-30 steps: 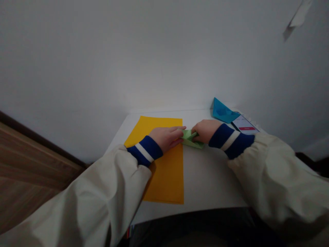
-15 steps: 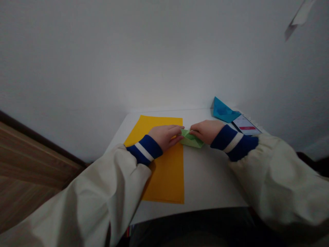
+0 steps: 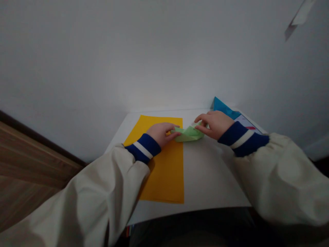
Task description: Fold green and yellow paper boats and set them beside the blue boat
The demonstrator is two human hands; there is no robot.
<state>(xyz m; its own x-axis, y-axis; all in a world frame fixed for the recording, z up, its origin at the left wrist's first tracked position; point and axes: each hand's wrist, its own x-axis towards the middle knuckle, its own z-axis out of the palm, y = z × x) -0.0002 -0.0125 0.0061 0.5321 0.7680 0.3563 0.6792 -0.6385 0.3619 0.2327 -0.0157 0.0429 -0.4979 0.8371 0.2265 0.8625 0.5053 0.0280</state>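
A light green folded paper boat (image 3: 189,134) is between my hands, its left part over a yellow sheet (image 3: 164,171) and the rest over the white table. My left hand (image 3: 161,133) pinches its left tip between thumb and fingers. At the other end, my right hand (image 3: 214,124) has its thumb on the near side and curled fingers on the far side, loosely around the paper. Behind the right hand stands a blue paper boat (image 3: 223,107), partly covered by it.
A phone (image 3: 245,121) with a lit screen lies at the table's right, partly behind my right hand and cuff. The white table (image 3: 210,178) meets a pale wall (image 3: 164,61) at the back. Wooden furniture (image 3: 33,171) stands at the left.
My right hand has moved right and away from me, its fingers spreading. The green boat now looks longer and shows a different side. My left hand has shifted slightly left.
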